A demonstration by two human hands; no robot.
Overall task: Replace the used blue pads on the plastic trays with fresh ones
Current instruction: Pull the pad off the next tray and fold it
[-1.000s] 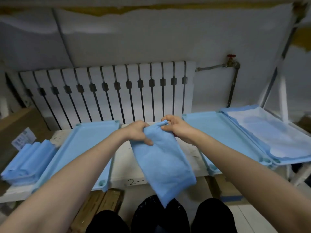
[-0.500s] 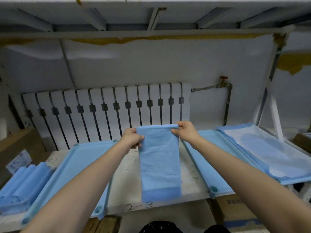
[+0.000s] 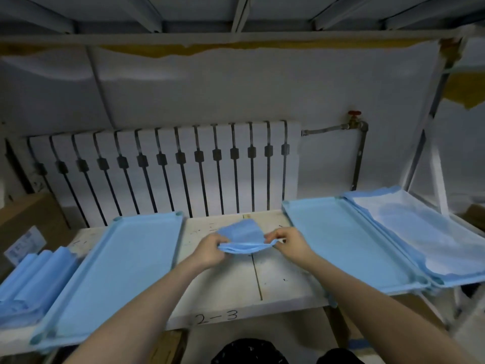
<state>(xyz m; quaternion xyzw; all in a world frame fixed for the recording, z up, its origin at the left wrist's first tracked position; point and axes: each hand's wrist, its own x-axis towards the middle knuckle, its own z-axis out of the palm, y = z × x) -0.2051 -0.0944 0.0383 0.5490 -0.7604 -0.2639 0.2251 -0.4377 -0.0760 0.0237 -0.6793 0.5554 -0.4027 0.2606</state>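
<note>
Both hands busy: left hand (image 3: pixel 210 249) and right hand (image 3: pixel 290 243) each pinch 1 end of a folded blue pad (image 3: pixel 240 236), fingers curled on its near edge. Pad hangs just above the white table (image 3: pixel 275 274), between 2 bare plastic trays, left tray (image 3: pixel 118 271) and right tray (image 3: pixel 341 240). Opposite-end grip probably serves to pull the folds open before laying it. The stack of folded pads (image 3: pixel 34 279) sits just left of left tray, likely supply. A spread pad (image 3: pixel 425 237), white face up, lies far right; used or fresh, cannot tell.
</note>
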